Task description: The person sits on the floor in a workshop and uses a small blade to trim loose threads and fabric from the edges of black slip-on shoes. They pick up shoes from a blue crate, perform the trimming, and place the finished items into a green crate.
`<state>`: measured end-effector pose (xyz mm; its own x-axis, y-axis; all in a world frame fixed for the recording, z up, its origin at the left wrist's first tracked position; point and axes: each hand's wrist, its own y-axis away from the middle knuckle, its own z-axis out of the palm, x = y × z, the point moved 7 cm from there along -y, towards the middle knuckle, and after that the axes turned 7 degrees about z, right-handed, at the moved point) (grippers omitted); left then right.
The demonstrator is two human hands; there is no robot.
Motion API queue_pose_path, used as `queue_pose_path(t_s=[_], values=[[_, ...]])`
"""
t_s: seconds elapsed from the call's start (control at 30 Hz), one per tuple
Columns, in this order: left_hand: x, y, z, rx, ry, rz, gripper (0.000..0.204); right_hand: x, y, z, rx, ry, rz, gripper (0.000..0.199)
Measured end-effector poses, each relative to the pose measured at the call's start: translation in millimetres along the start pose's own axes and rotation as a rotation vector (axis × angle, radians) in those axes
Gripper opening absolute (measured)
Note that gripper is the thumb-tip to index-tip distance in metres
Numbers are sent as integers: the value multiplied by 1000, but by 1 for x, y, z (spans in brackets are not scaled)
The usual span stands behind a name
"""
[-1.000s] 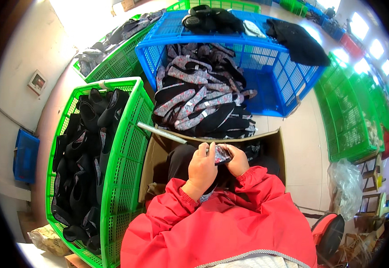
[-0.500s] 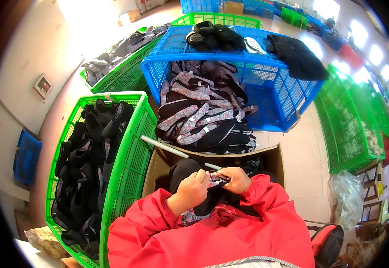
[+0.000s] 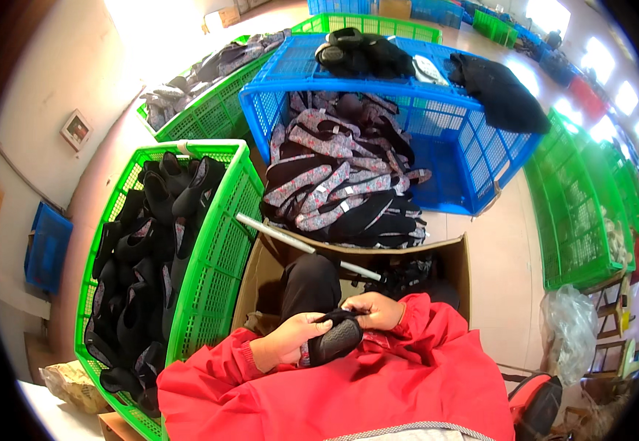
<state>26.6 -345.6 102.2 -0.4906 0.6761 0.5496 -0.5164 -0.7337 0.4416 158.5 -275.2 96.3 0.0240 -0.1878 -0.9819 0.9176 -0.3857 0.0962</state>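
Observation:
Close to my lap I hold a black fabric shoe (image 3: pixel 336 342), its textured dark sole facing up and a bit of patterned fabric showing at its left side. My left hand (image 3: pixel 290 339) grips the shoe's left side, thumb on top. My right hand (image 3: pixel 380 311) is closed on the shoe's upper edge at the right, its fingertips partly hidden. In front, a heap of floral-patterned and black shoe uppers (image 3: pixel 334 173) spills from a blue crate (image 3: pixel 437 173) lying on its side. On my left, black shoes (image 3: pixel 143 272) with patterned linings fill a green crate (image 3: pixel 209 294).
An open cardboard box (image 3: pixel 408 257) surrounds my knees, with a white pipe (image 3: pixel 308 246) slanting across it. Black shoes (image 3: pixel 363 55) and a dark cloth (image 3: pixel 502 92) lie on the blue crate. Green crates (image 3: pixel 573 206) and a clear plastic bag (image 3: pixel 571 331) stand at right.
The shoe has been turned so that its sole now shows. My left hand has moved down and round its side, and my right hand has dropped slightly.

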Motion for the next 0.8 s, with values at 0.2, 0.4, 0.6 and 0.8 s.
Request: queue_pose_path(t_s=[0.2,0.4,0.6,0.8], values=[[-28,-18,15,-141,282,23,39,39,-7,-9,154,-339,-53,21],[-20,-33,10,-65,276,128,39,70,-27,-19,394,-324,-145,14],[-18,-37,18,-128,287,121,42,114,-57,-9,-34,-949,-262,19],[-17,-38,13,-147,288,225,48,91,-43,-2,251,-724,-303,20]])
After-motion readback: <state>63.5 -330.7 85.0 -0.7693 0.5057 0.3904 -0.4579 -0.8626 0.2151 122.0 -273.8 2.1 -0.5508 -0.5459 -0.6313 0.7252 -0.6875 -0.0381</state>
